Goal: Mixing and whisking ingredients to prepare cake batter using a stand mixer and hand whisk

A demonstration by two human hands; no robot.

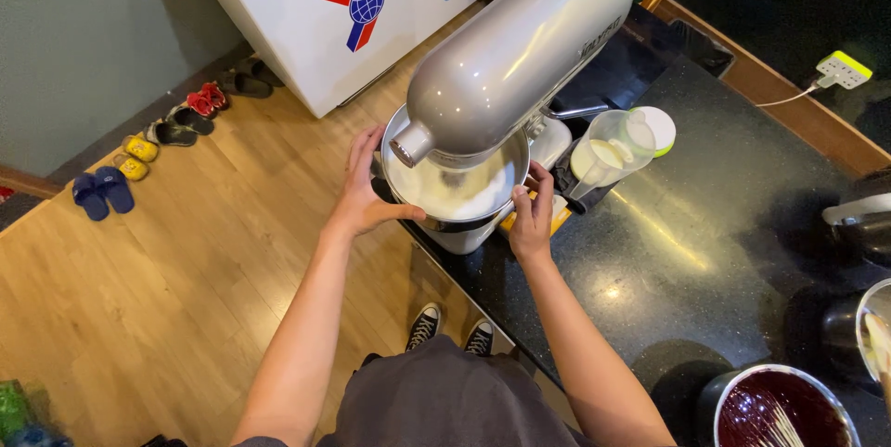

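Both bare forearms reached forward from the lower edge, over a grey apron and black sneakers (452, 327). I saw the left hand (364, 189) laid flat, fingers spread, on the left side of the steel mixing bowl (455, 194); it pressed but did not close. The right hand (533, 215) was curled around the bowl's right rim or handle, but I could not tell how firmly, because the fingertips were hidden. This bowl sat under the smooth, rounded silver head of the stand mixer (520, 48), on the near corner of a glossy black speckled counter (687, 252). Something pale lay inside; the head covered most of it. Just beside stood a clear plastic jug (605, 152) with white liquid. At bottom right, another bowl (784, 410) of dark red mixture with a whisk was cut off.
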